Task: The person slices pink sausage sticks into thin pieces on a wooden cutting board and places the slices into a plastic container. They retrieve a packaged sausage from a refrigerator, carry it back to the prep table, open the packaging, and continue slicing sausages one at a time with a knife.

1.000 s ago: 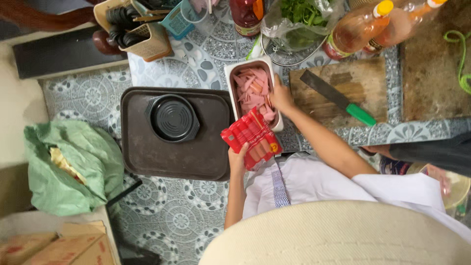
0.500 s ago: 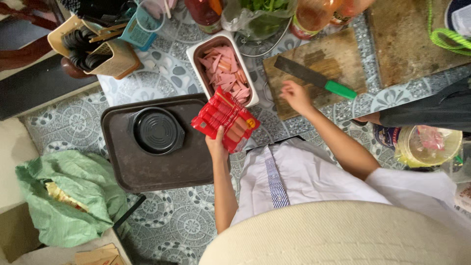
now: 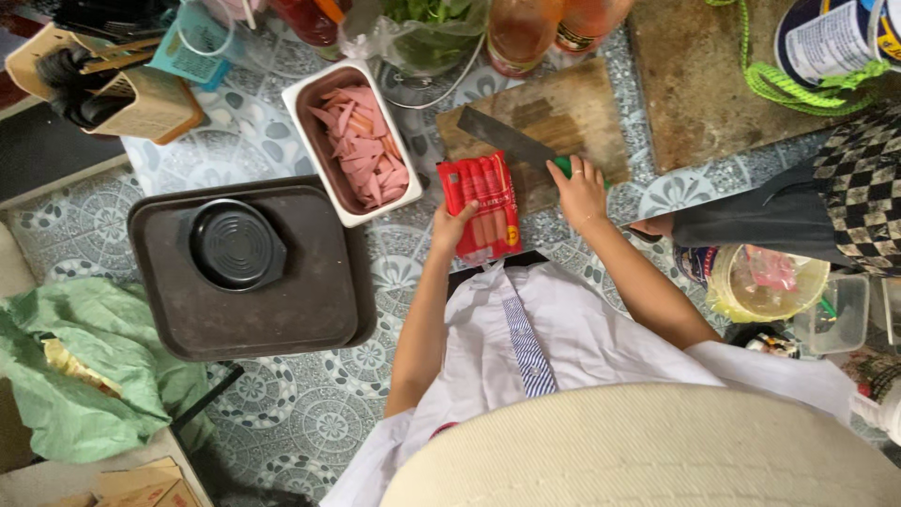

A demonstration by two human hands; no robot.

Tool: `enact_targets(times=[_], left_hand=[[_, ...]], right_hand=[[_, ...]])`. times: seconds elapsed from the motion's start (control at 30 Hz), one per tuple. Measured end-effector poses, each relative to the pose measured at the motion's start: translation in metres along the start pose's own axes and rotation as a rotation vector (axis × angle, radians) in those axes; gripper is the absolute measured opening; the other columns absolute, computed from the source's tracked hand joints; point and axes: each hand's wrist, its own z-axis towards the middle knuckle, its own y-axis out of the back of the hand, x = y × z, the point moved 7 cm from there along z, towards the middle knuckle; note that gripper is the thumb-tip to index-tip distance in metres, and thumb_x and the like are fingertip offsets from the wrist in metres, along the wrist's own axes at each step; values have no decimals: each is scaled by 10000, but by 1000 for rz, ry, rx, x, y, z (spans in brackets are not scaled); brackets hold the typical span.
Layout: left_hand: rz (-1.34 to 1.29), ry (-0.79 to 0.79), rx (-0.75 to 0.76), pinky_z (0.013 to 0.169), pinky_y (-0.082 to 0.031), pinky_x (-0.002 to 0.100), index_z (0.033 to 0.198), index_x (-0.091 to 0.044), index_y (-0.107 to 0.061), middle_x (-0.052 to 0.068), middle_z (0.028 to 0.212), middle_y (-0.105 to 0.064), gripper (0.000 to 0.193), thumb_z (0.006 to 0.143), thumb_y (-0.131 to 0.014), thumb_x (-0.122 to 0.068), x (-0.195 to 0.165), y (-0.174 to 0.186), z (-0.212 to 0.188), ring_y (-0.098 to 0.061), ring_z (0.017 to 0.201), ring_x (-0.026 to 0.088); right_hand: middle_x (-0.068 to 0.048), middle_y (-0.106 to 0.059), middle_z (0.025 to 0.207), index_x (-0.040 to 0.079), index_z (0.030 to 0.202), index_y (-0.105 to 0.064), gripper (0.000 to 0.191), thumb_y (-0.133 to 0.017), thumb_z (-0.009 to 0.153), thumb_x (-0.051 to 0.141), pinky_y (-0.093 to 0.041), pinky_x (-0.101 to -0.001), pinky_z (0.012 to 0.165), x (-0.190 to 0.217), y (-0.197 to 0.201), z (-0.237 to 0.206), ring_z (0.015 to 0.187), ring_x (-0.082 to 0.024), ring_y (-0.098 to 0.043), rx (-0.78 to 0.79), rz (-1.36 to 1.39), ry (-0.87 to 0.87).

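Head view, looking straight down.

Left hand (image 3: 452, 225) clamped on the left edge of a red plastic pack of sausages (image 3: 482, 207), fingers wrapped round the pack, grip closed on it. Pack held lengthwise, its upper end over the near corner of a worn wooden chopping board (image 3: 572, 117), its lower end near the edge of the patterned grey tabletop (image 3: 310, 413), just above the white shirt.

Right hand (image 3: 579, 192) laid over the green handle of a large knife (image 3: 511, 141), fingers curled round the handle, grip closed on it. Dark blade lying flat and slantwise across the board, tip toward the upper left. Right hand just beside the sausage pack, not touching it.

Left of the pack: white rectangular tub of pink sliced sausage pieces (image 3: 361, 145), close to the pack but apart from it. Further left: dark brown rectangular tray (image 3: 310, 300) with a round black dish (image 3: 235, 249) resting on its upper left part; tub touching or overlapping the tray's upper right corner.

Far left, lower: crumpled green plastic bag (image 3: 94, 376). Upper left corner: tan holder of dark-handled utensils (image 3: 122, 89).

Along the top edge: clear bag of green leaves (image 3: 427, 28), orange-filled bottles (image 3: 521, 33). Second, larger wooden board (image 3: 713, 84) at upper right, green cord (image 3: 788, 84) lying on it.

Right edge: black-and-white chequered cloth (image 3: 859, 188), clear round container with a yellowish rim (image 3: 765, 282).
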Motion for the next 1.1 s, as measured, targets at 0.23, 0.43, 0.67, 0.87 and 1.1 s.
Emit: enact_targets(times=[0.23,0.43,0.67,0.87,1.1], left_hand=[[616,-132,5,792,-578,400,1136,12,-674,182,989,-768,410,875,-837,-260,-29,-22,44,-735,896,286],[789,-440,-120,829,-568,424,1256,-30,-671,230,1073,-737,435,880,-768,-227,-55,-26,48,-725,987,398],[795,-293,-331,774,-557,417,1114,-8,-687,189,936,-721,345,859,-790,-216,-28,3,21,-706,839,343],[711,-251,-422,683,-537,434,950,-7,-652,165,803,-702,320,814,-832,-234,-19,1,0,-677,716,320],[431,-37,-536,619,-532,370,936,-33,-593,108,759,-673,360,899,-836,-297,-2,1,-24,-631,663,218]], right_hand=[[-267,-590,1294,155,1570,-449,705,-634,890,120,-504,-523,930,-49,-9,-12,1083,-435,-629,195,-20,-75],[-265,-702,846,47,1493,-438,640,-655,919,227,-534,-569,645,-70,-14,-54,715,-474,-688,241,336,-192],[-265,-687,787,56,1428,-491,532,-642,955,248,-530,-571,638,-68,-16,-47,703,-477,-674,68,417,-119],[-270,-695,862,115,1442,-507,530,-628,934,205,-533,-587,653,-72,-7,-24,738,-482,-678,66,291,-88],[-282,-657,1100,191,1595,-396,653,-594,974,227,-574,-540,653,-68,0,12,754,-444,-704,190,174,18]])
